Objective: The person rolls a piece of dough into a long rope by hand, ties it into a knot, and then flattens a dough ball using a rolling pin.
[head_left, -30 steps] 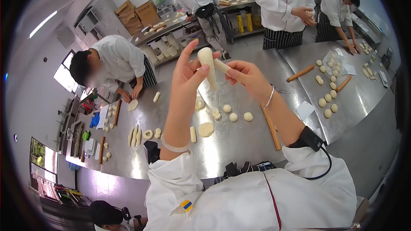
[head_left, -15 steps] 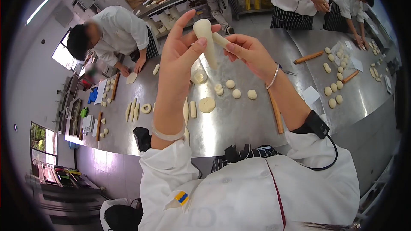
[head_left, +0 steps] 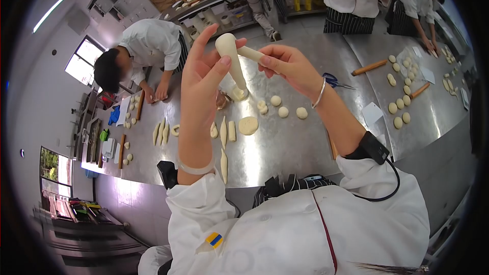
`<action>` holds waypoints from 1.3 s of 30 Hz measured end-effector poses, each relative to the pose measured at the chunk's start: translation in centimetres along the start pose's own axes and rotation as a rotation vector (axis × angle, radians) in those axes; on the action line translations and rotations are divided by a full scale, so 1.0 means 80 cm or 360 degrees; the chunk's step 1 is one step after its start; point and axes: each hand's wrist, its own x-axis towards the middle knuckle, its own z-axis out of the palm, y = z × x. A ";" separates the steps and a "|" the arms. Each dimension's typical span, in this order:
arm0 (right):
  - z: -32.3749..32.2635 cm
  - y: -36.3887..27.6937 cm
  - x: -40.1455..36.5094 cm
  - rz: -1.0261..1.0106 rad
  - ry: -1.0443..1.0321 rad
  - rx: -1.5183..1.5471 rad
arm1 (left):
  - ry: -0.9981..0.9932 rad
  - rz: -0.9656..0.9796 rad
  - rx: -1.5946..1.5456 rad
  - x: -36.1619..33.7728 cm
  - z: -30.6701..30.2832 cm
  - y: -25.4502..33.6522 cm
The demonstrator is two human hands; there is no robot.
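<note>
Raised above the metal table (head_left: 285, 158), my left hand (head_left: 206, 66) holds a pale dough piece (head_left: 232, 61), thick and rounded at the top and tapering downward. A thinner dough strand (head_left: 250, 54) stretches from it to my right hand (head_left: 285, 66), whose thumb and fingers pinch its far end. Below on the table lie a flat round of dough (head_left: 248, 126), a short dough roll (head_left: 232, 131) and several small dough balls (head_left: 283, 112). Spindle-shaped dough pieces (head_left: 224, 132) are partly hidden near my left forearm.
A rolling pin (head_left: 369, 67), scissors (head_left: 338, 82) and a white card (head_left: 372, 114) lie to the right, with more dough balls (head_left: 397, 122) beyond. A co-worker (head_left: 147, 51) bends over the table at the left. Other people stand at the back.
My left hand and the thick dough have moved left and slightly down. The strand between my hands now shows longer, and my hands are farther apart. The co-worker's head has shifted.
</note>
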 end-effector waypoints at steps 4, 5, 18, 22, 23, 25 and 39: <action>-0.001 -0.008 -0.004 0.0059 0.0035 0.0020 | 0.0035 -0.0008 0.0010 0.001 -0.001 -0.005; -0.001 -0.010 -0.005 0.0103 0.0053 0.0013 | 0.0027 -0.0002 0.0011 0.001 -0.002 -0.006; 0.011 -0.040 -0.017 0.0213 0.0135 -0.0029 | 0.0037 -0.0040 0.0005 0.009 -0.005 -0.011; 0.027 -0.052 -0.027 0.0226 0.0237 0.0072 | 0.0027 -0.0007 -0.0048 0.012 -0.003 -0.013; 0.034 -0.056 -0.031 0.0221 0.0297 0.0142 | 0.0022 -0.0003 -0.0048 0.013 -0.002 -0.014; 0.046 -0.059 -0.037 0.0188 0.0312 0.0253 | 0.0025 0.0021 -0.0017 0.015 0.000 -0.016; 0.112 -0.061 -0.066 -0.0166 0.0521 0.0723 | 0.0076 0.0166 0.0012 0.017 0.030 -0.024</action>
